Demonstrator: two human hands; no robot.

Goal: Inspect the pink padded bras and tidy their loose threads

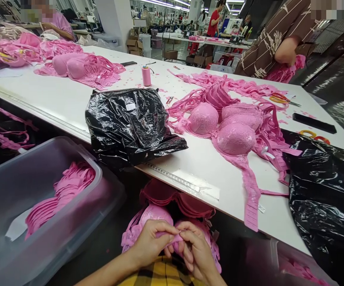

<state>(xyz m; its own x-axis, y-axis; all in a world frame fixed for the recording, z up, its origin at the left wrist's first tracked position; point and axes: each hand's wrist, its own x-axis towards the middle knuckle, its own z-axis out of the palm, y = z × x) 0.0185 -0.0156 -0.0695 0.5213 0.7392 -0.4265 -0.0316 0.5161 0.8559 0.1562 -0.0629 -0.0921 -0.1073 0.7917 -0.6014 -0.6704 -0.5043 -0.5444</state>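
Holding a small piece of pink fabric [177, 238] clamped between the fingers of the left hand [147, 243] and the right hand [199, 244], at the near middle of the scene, over the pink bras [156, 213] and nearer than the edge of the tabletop [186, 165]. Probably light, soft and bendy, readier to crumple than to break; best pinched by its edges. Cannot tell whether joined to the bras below.

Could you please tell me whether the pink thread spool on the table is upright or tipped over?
Upright: the pink thread spool stands on its end on the white table, its sides vertical.
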